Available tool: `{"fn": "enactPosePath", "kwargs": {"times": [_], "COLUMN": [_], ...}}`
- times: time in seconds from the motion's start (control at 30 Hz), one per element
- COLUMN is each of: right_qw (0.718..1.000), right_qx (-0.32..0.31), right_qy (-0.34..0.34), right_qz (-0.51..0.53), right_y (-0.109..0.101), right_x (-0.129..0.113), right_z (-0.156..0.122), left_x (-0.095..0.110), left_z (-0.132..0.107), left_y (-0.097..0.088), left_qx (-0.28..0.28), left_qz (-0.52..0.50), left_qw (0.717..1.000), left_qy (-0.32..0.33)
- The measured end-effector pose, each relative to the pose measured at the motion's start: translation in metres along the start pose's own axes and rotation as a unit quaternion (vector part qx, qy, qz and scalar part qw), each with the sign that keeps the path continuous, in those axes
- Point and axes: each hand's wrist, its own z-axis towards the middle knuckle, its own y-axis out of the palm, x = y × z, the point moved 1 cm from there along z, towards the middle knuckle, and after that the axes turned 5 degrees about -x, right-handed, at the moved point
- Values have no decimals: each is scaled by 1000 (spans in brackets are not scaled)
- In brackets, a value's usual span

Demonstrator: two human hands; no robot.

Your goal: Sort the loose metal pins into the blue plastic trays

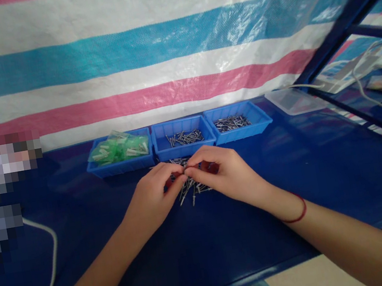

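Note:
Both hands meet over a loose pile of thin, nail-like metal fasteners (194,196) on the blue table. My left hand (154,188) is closed in a pinch, thumb against fingers. Opposite it, my right hand (227,171) pinches at the same spot, the fingertips of both nearly touching. A small dark bit shows between the fingertips, too small to name. Part of the pile is hidden behind the hands. Just beyond stands the middle blue bin (162,155), with similar metal fasteners inside.
A left blue bin (121,166) holds green bags with pale pieces. The right blue bin (248,132) contains more metal fasteners. A clear plastic lid (294,100) lies farther right, near a blue metal frame (340,25). A white cable (52,244) curves across the table (169,273) at left.

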Motion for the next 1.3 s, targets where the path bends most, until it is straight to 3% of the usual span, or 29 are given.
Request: {"fn": "enactPosePath", "kwargs": {"times": [0.1, 0.27, 0.67, 0.97, 1.13, 1.2, 1.3], "right_qw": [999, 999, 998, 992, 994, 998, 986], "right_qx": [17, 21, 24, -61, -82, -52, 60], "right_qy": [12, -31, -50, -71, -53, -25, 59], "right_qz": [25, 27, 4, -85, -57, 6, 147], "right_y": [2, 2, -2, -4, -2, -1, -6], "right_x": [0, -5, -7, 0, 3, 5, 11], "right_z": [-1, -3, -3, 1, 3, 4, 8], "left_x": [0, 0, -1, 0, 1, 0, -2], "left_z": [0, -2, -3, -1, -2, -2, -3], "left_y": [0, -1, -1, -6, -6, -5, -4], "left_qx": [-7, -14, 45, 85, 75, 82, 69], "left_qz": [1, 4, 14, 20, 29, 32, 33], "left_qw": [1000, 1000, 999, 996, 996, 996, 997], "left_qy": [4, 13, 21, 29, 29, 20, 12]}}
